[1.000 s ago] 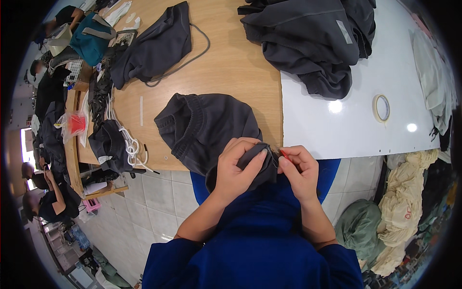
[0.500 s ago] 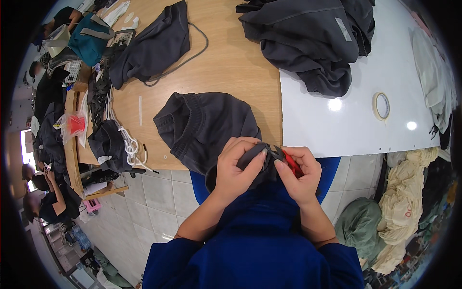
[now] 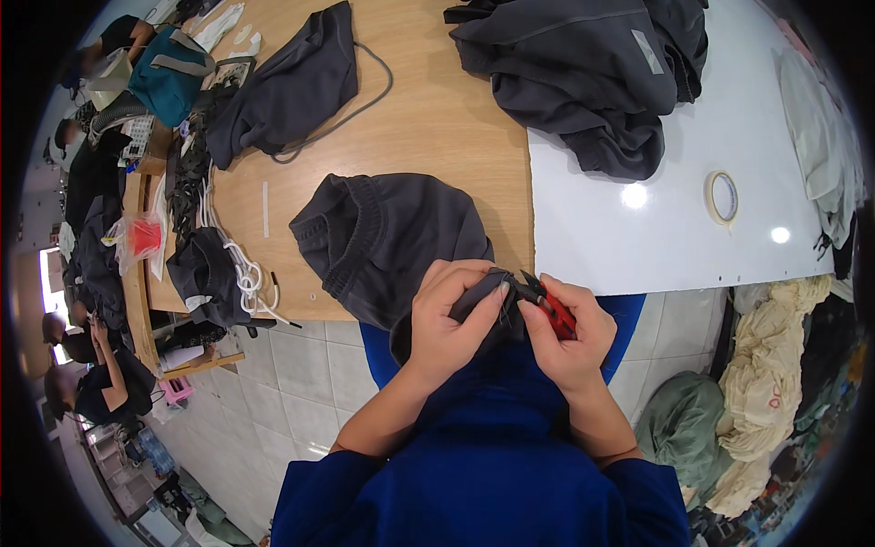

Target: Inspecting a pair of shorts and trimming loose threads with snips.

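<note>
And out came the snips (image 3: 560,319)! A second earlier, little more than a speck of red had peeped from the right hand (image 3: 576,330); now the red handles stood in plain sight, and the dark blades (image 3: 533,283) met the bunched edge of the garment (image 3: 415,219). That looked like a shift from fingering the edge to having a cutter ready right at it. The right grip was wrapped around the handles; the blades seemed parted, though whether they had bitten into anything could not be told. The left hand (image 3: 453,314) hardly budged, its grip pinched firmly on the cloth, thumb against fingers, so the edge was held steady for the tool. The garment itself was stretched between two places: its ribbed opening and most of its bulk lay on the surface (image 3: 437,100), the worked end raised off the near side, in front of the person.
</note>
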Available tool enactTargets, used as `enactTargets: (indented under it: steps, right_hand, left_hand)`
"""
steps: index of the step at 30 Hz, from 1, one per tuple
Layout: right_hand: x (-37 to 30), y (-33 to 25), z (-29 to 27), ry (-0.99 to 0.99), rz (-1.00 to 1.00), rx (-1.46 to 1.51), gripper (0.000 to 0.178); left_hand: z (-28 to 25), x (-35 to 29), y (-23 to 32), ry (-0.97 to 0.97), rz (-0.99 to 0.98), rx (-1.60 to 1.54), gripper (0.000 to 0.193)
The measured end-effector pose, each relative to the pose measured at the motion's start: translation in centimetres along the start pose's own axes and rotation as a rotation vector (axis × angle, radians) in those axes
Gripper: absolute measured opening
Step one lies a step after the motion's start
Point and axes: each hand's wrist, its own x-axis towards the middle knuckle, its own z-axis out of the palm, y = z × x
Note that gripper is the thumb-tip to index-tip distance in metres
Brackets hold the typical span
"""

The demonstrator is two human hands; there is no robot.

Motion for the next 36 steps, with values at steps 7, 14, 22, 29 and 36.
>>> enactTargets:
  steps: [7, 14, 22, 29, 36]
  right_hand:
    - [0.7, -0.2, -0.6, 0.000, -0.100, -0.110, 0.025]
    - [0.8, -0.3, -0.9, -0.005, -0.137, -0.170, 0.023]
    - [1.0, -0.5, -1.3, -0.027, -0.171, -0.237, 0.024]
    - [1.1, -0.7, -1.5, -0.057, -0.130, -0.207, 0.022]
    - [0.6, -0.5, -1.2, -0.018, -0.109, -0.171, 0.023]
  left_hand:
    - [0.0, 0.1, 0.3, -0.022, 0.058, 0.090, 0.008]
    - [0.0, 0.0, 0.4, -0.030, 0.080, 0.121, 0.006]
    - [0.1, -0.1, 0.3, -0.009, 0.112, 0.164, 0.009]
    - [0.1, -0.1, 0.7, -0.017, 0.186, 0.241, 0.009]
    - [0.1, -0.2, 0.6, -0.021, 0.131, 0.186, 0.009]
